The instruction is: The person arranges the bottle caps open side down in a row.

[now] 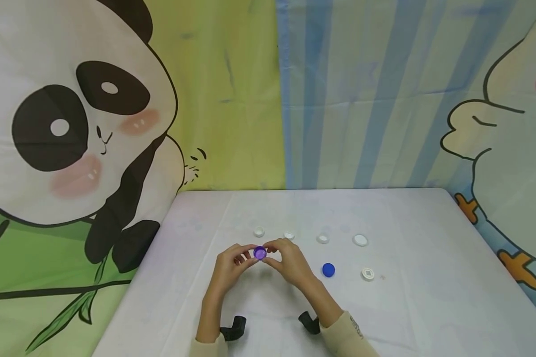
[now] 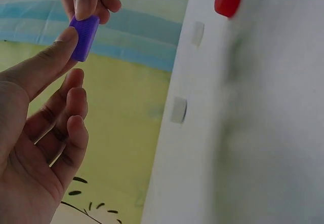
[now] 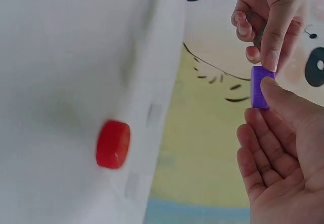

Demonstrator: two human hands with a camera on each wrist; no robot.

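**Purple bottle cap [image 1: 260, 253] is getting a two-sided pinch**

So the left hand [image 1: 231, 264] and the right hand [image 1: 291, 261] are both holding the same little cap, one from each side. Thumb and fingertips are pinching it on the left, and the right is doing pretty much the same, so the grip is looking narrow on both ends. The other left fingers are curling loosely, away from the plastic. The cap is hovering above the white counter [image 1: 411, 317], its hollow side seemingly facing the head camera, and the wrist views are showing fine ribs along its side.

Around it: four white caps [image 1: 360, 240] are sitting in a loose row farther back, with one partly hiding just behind the right hand. Off to the right, a blue cap [image 1: 328, 269] is lying near a white cap with a squarish pattern [image 1: 368, 274]. Both wrist views are also catching a red cap [image 3: 113, 144] that's resting on the counter.

Beige sleeves [image 1: 349, 338] are covering the forearms, and a black curved piece [image 1: 234, 328] is sticking out by each wrist. Behind everything, a panda backdrop [image 1: 129, 119] is filling the left side, while a blue-striped cloth [image 1: 362, 94] is hanging at the back.
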